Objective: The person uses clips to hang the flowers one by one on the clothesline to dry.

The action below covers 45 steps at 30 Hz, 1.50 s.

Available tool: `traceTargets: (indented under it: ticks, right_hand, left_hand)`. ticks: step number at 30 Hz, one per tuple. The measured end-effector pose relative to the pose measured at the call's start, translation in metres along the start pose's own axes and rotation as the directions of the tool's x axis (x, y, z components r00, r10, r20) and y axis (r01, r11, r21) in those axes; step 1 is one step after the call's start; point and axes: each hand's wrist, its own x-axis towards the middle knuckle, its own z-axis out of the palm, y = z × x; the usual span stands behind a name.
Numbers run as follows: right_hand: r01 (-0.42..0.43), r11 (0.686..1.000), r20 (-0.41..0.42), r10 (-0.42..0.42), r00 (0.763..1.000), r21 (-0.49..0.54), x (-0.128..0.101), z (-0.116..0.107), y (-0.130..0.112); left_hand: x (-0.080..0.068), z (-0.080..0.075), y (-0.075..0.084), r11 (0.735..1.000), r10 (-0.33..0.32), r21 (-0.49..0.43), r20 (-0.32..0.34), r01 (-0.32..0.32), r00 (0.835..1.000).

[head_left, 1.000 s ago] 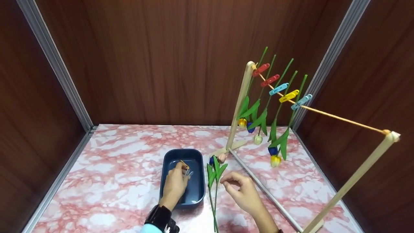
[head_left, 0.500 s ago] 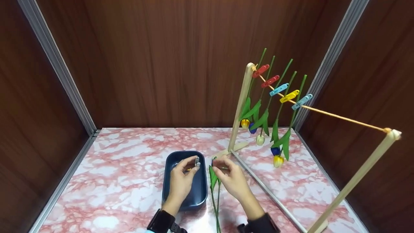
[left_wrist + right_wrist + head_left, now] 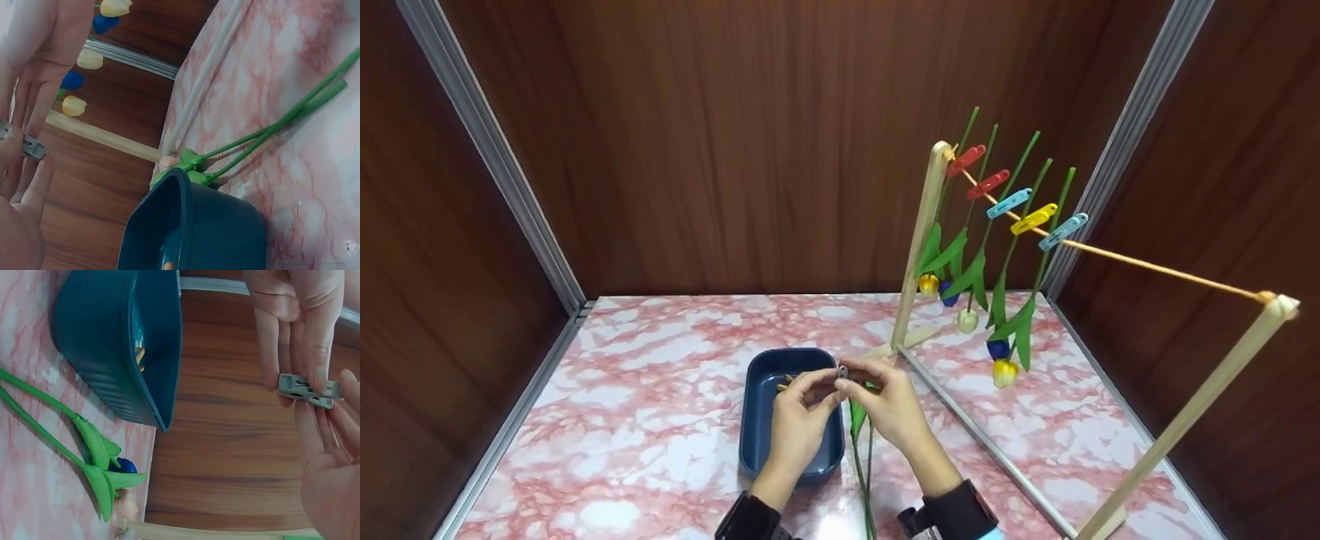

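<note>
A grey clothespin [image 3: 842, 372] is pinched between the thumb and fingers of my left hand [image 3: 796, 431], over the right side of the dark blue tray [image 3: 745, 427]. My right hand [image 3: 896, 412] meets it there, its thumb and fingertips on the clothespin's other side. In the right wrist view the clothespin [image 3: 306, 389] shows between both hands' fingertips. Beside the tray lie two artificial tulips, their green stems [image 3: 864, 480] crossing; the right wrist view shows a blue bloom [image 3: 125, 465] and a pale pink bloom [image 3: 127, 507].
At the right stands a wooden frame [image 3: 919, 247] with a cord [image 3: 1162, 271]. Several tulips hang upside down from it by red, blue and yellow clothespins [image 3: 1035, 219]. Orange-yellow clothespins [image 3: 784, 382] lie in the tray. A grey bar [image 3: 982, 442] runs along the frame's base.
My left hand has risen out of the tray with the grey clothespin and moved right. My right hand has come up and left to touch it.
</note>
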Motion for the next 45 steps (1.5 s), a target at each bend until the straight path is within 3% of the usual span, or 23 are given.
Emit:
traceTargets:
  ticks: [7,14,21,27,30,32,34,35,37,39,42,43,45]
  right_hand:
    - [-0.032,0.999,-0.006,0.032,0.999,0.020,0.008,-0.007,0.000]
    - [0.022,1.000,-0.048,-0.021,0.999,0.019,0.014,-0.008,0.001]
    - [0.053,0.998,-0.160,-0.056,0.985,-0.026,0.022,-0.010,-0.001]
    - [0.056,0.998,-0.245,-0.064,0.967,-0.042,0.027,-0.022,-0.007]
    - [0.070,0.997,-0.257,-0.072,0.964,-0.018,0.028,-0.030,-0.009]
    - [0.076,0.997,-0.259,-0.079,0.963,-0.023,0.028,-0.035,-0.010]
    - [0.082,0.995,-0.262,-0.092,0.961,-0.052,0.027,-0.039,-0.009]
    - [0.080,0.994,-0.263,-0.096,0.960,-0.069,0.026,-0.042,-0.009]
    - [0.083,0.992,-0.265,-0.107,0.958,-0.099,0.023,-0.045,-0.007]
    - [0.084,0.990,-0.266,-0.112,0.957,-0.114,0.021,-0.047,-0.004]
    - [0.082,0.992,-0.265,-0.106,0.958,-0.100,0.016,-0.050,0.000]
    - [0.082,0.992,-0.263,-0.104,0.959,-0.093,0.015,-0.050,0.001]
    - [0.083,0.993,-0.259,-0.103,0.960,-0.088,0.012,-0.052,0.004]
  left_hand:
    - [0.005,0.006,0.004,0.999,-0.033,-0.021,-0.031,0.033,0.999]
    - [0.009,0.012,0.003,1.000,-0.013,-0.012,-0.084,0.012,0.996]
    - [0.009,0.015,0.004,0.999,0.004,-0.044,-0.070,-0.007,0.998]
    - [0.006,0.014,-0.004,0.995,0.040,0.095,-0.039,-0.036,0.998]
    - [0.003,0.012,-0.010,0.965,0.071,0.249,0.059,-0.083,0.996]
    - [0.001,0.011,-0.015,0.906,0.096,0.392,0.182,-0.162,0.979]
    - [-0.003,0.013,-0.019,0.800,0.093,0.539,0.323,-0.264,0.942]
    - [-0.004,0.015,-0.021,0.730,0.087,0.600,0.391,-0.326,0.916]
    - [-0.007,0.021,-0.025,0.561,0.058,0.691,0.517,-0.456,0.854]
    - [-0.010,0.029,-0.028,0.358,0.001,0.742,0.606,-0.566,0.795]
    - [-0.013,0.043,-0.034,0.067,-0.092,0.743,0.669,-0.665,0.738]
    - [-0.014,0.048,-0.035,-0.011,-0.130,0.733,0.674,-0.681,0.727]
    - [-0.016,0.057,-0.038,-0.105,-0.185,0.718,0.666,-0.688,0.723]
